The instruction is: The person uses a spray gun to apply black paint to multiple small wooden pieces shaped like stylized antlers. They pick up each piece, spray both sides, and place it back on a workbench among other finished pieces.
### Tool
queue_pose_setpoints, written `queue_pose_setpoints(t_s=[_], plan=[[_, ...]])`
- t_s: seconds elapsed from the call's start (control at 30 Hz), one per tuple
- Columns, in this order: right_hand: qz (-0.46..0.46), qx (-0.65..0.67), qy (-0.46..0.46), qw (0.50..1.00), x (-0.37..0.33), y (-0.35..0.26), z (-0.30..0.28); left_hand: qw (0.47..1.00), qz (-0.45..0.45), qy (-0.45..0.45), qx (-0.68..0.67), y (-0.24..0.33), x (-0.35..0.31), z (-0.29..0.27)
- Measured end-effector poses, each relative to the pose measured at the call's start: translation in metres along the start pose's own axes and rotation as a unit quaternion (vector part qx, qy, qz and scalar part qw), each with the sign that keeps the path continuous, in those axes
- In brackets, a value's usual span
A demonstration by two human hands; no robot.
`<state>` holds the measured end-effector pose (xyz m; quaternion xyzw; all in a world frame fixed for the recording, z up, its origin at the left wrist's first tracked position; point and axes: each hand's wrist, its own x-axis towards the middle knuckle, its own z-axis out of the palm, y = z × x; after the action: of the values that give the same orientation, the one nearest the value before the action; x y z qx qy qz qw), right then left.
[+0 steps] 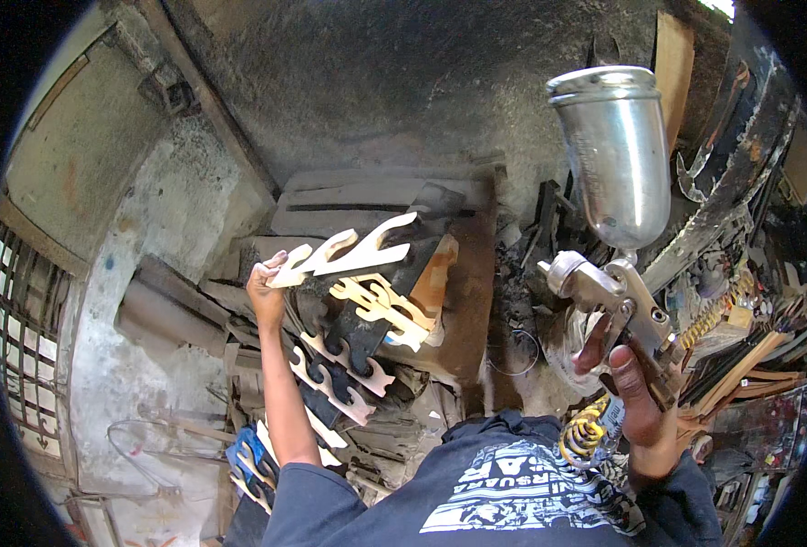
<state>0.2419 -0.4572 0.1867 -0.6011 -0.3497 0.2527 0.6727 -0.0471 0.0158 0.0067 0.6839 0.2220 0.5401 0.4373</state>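
Note:
My left hand (267, 281) is closed on one end of a pale wooden piece (362, 255) with curved, hook-like prongs, held up in front of me. Below that piece, several similar cut wooden pieces (387, 310) lie on a dark board. My right hand (639, 392) grips a metal spray gun (609, 296), raised at the right. A large silver cup (615, 155) with a lid sits upright on top of the gun. From the gun's lower end runs a yellow coiled air hose (586, 433). Whether the trigger is pressed I cannot tell.
More notched wooden pieces (331, 387) rest on dark boards near my left arm. Behind them stands a stained brown table (467, 319) against a sooty wall. Wood strips and clutter (741, 374) are heaped at the right. A barred window (30, 292) is at the far left.

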Motion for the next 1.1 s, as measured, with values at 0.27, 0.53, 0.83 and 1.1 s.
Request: queue_pose_setpoints(t_s=[0.27, 0.53, 0.83, 1.1], plan=[[0.03, 0.057, 0.026, 0.998, -0.002, 0.007, -0.002, 0.904, -0.275, 0.078, -0.319, 0.022, -0.047, 0.027], [-0.015, 0.062, -0.01, 0.998, -0.005, -0.009, -0.011, 0.839, -0.376, 0.206, -0.336, 0.011, -0.053, 0.021], [-0.058, -0.049, -0.164, 0.984, 0.002, -0.028, -0.007, 0.889, -0.325, 0.043, -0.32, -0.021, -0.044, -0.032], [-0.081, -0.17, -0.296, 0.936, 0.01, -0.031, -0.006, 0.895, -0.326, 0.062, -0.299, -0.032, -0.043, -0.045]])
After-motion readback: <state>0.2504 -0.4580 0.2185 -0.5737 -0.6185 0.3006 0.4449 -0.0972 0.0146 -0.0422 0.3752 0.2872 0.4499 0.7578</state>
